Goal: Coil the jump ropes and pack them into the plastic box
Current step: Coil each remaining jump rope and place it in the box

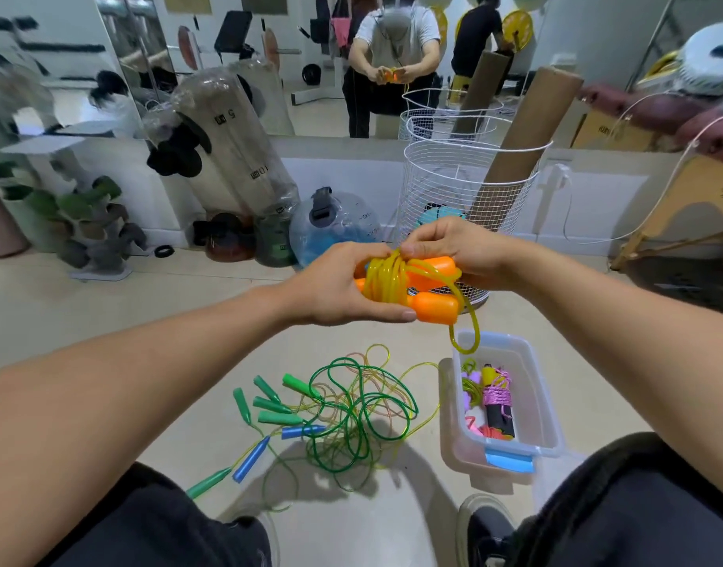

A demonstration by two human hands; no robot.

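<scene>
My left hand (343, 288) grips a jump rope with two orange handles (435, 306) and a yellow cord (386, 280) wound round them. My right hand (454, 247) pinches the yellow cord at the top of the bundle. A loose loop of the cord hangs down over the clear plastic box (544, 407) on the floor at the right. Inside the box lie coiled ropes, one pink (498, 396). A tangle of loose ropes (351, 415) with green and blue handles lies on the floor to the left of the box.
A white wire basket (441, 186) with a cardboard tube (515, 149) stands beyond my hands. Wrapped bags, a blue water jug (335, 227) and a dumbbell rack (93, 223) line the mirror wall. My knees and shoes frame the bottom.
</scene>
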